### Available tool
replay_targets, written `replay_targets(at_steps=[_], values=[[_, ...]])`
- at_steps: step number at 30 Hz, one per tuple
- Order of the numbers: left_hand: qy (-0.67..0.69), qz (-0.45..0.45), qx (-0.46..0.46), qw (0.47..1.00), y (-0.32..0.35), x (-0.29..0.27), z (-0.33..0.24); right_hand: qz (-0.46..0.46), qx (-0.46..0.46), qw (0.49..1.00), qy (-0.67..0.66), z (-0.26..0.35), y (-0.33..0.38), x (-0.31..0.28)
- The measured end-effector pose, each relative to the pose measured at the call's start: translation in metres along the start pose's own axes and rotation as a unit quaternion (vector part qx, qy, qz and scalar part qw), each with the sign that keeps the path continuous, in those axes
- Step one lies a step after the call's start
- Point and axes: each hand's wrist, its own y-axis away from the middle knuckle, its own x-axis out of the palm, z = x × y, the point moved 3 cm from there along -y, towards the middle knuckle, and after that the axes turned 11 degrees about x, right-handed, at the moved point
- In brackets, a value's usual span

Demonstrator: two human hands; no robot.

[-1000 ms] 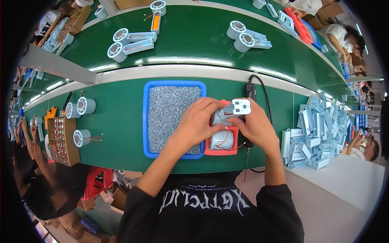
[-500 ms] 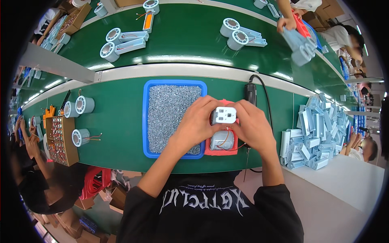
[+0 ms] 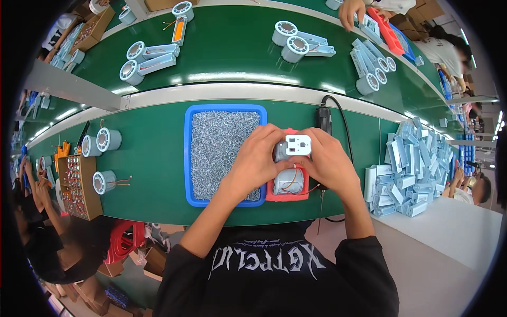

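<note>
My left hand (image 3: pixel 254 158) and my right hand (image 3: pixel 334 164) are closed round a light grey-blue plastic housing, its white slotted end face (image 3: pixel 299 145) turned up. Fingers cover most of its sides. Just below sits a round light-blue housing (image 3: pixel 285 182) with thin red and dark wires, resting in a red holder (image 3: pixel 285 198). To the left of the holder stands a blue tray (image 3: pixel 188 158) full of small silvery screws (image 3: pixel 219 142). A black electric screwdriver (image 3: pixel 324 120) with a cable lies behind my right hand, its long thin bit showing below the wrist.
A heap of light-blue housings (image 3: pixel 406 169) rises at the right. Several round motor housings (image 3: pixel 109 139) and a divided cardboard box of small parts (image 3: pixel 79 185) stand left. Beyond a metal rail, a green belt (image 3: pixel 227 53) carries finished-looking housings; a co-worker's hand (image 3: pixel 351 13) is at the far right.
The housing in my hands has tilted slightly and its end face shows more. On the belt, housings have shifted left. The co-worker has let go of a bunch of housings, now lying there.
</note>
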Motion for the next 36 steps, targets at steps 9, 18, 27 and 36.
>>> replay_targets(at_steps=[9, 18, 27, 36], values=[[0.001, 0.014, 0.012, 1.000, 0.000, -0.001, 0.001, -0.010, 0.058, 0.990, -0.127, -0.024, 0.010, 0.018], [-0.052, -0.009, 0.052, 0.997, 0.046, -0.014, -0.013, -0.274, 0.243, 0.927, 0.086, -0.099, 0.113, -0.031], [-0.111, -0.003, 0.115, 0.987, 0.049, 0.022, -0.046, -0.128, 0.490, 0.817, 0.275, -0.132, 0.167, -0.016], [-0.003, -0.029, 0.073, 0.997, 0.050, 0.021, -0.051, -0.290, 0.345, 0.875, -0.178, -0.139, 0.134, -0.034]])
